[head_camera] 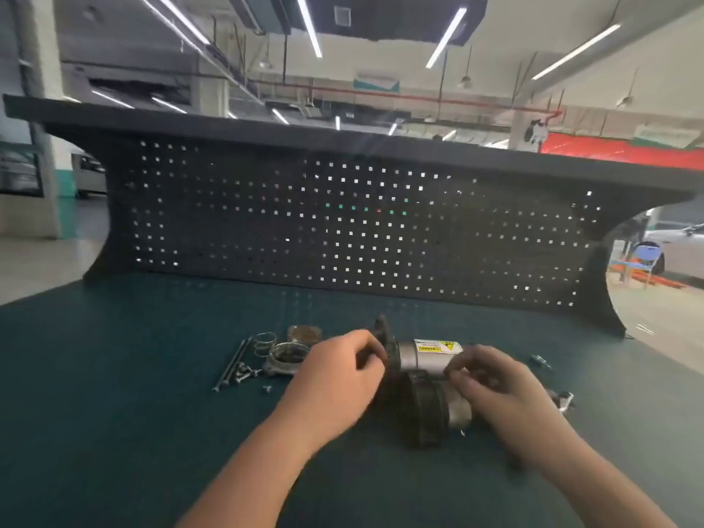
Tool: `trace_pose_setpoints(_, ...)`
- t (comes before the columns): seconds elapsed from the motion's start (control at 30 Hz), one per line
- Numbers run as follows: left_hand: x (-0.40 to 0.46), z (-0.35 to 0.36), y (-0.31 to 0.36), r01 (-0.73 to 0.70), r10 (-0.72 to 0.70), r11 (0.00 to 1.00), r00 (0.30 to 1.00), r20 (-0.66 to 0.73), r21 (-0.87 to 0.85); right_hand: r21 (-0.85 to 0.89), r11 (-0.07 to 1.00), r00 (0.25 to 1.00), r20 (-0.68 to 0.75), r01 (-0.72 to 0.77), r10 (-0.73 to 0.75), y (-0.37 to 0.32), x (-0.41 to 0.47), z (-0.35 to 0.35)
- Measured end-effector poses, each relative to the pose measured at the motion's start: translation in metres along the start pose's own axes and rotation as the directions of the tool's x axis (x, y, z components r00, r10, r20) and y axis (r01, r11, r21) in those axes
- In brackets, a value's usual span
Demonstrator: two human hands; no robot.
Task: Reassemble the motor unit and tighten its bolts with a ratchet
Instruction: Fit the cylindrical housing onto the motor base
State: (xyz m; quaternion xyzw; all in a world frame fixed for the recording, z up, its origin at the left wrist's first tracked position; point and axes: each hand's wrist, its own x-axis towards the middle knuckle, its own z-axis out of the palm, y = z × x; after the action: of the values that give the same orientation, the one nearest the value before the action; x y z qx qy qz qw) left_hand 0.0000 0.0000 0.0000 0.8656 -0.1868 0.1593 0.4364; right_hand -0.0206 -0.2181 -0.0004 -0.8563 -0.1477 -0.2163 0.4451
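Two hands work on the motor [426, 379], which lies on its side on the green bench top [114, 375] in front of the black pegboard [343, 230]; its silver body carries a white and yellow sticker [437, 345] reading "WARNING". Left hand [335, 379] curls its fingers round the dark left end of the motor, right hand [491, 379] pinches at the silver body, blurred. Long bolts [230, 365], a spring [264, 342] and a round cover [287, 358] lie just left

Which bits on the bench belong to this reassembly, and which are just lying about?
Job:
motor unit, with left hand and right hand on it
long bolts
small bolts
spring
round end cover

Lying about:
pegboard
blue chair
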Motion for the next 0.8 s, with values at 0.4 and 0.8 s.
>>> trace_pose_setpoints(0.4,0.130,-0.034,-0.153,0.568,-0.613,0.586,0.777,-0.142,0.577,-0.421,0.890,0.963,0.260,0.175,-0.066,0.033,0.022,0.044)
trace_pose_setpoints(0.8,0.118,-0.025,-0.067,0.226,-0.290,0.922,0.941,-0.175,-0.314,-0.239,0.718,0.741,-0.394,-0.653,0.544,0.057,0.028,0.004)
